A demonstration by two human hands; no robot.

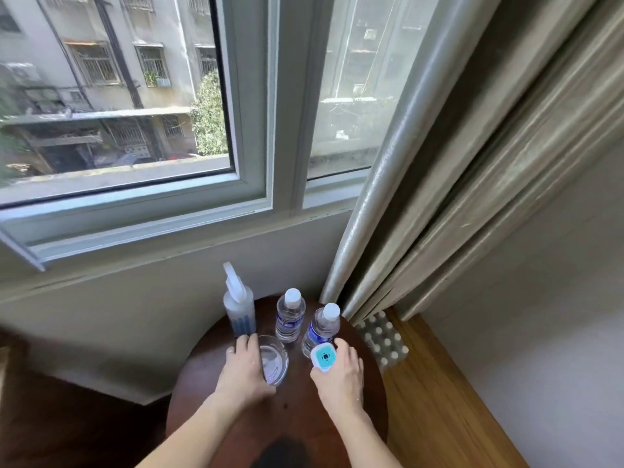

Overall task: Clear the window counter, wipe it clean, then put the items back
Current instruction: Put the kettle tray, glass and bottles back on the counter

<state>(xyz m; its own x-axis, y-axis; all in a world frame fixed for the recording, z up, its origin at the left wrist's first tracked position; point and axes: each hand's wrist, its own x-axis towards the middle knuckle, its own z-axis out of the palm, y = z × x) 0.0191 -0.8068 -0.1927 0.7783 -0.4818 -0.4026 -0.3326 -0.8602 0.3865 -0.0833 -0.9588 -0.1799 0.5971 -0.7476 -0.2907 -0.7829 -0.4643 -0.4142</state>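
Observation:
On a round dark wooden table (202, 376) below the window stand a white spray bottle (238, 305) and two clear water bottles (289, 315) (320, 329) with white caps. My left hand (244, 369) grips the left side of a clear glass bowl (275, 363) standing on the table. In my right hand (339, 373) I hold a small white and teal device (324, 357) just in front of the right bottle. The window counter (141, 261) runs pale and bare along the wall beneath the window frame.
A grey curtain (456, 180) hangs at the right, down to the floor beside the table. A white dotted pack (383, 339) lies on the wooden floor (439, 400) at the curtain's foot. Dark furniture (40, 400) sits at the lower left.

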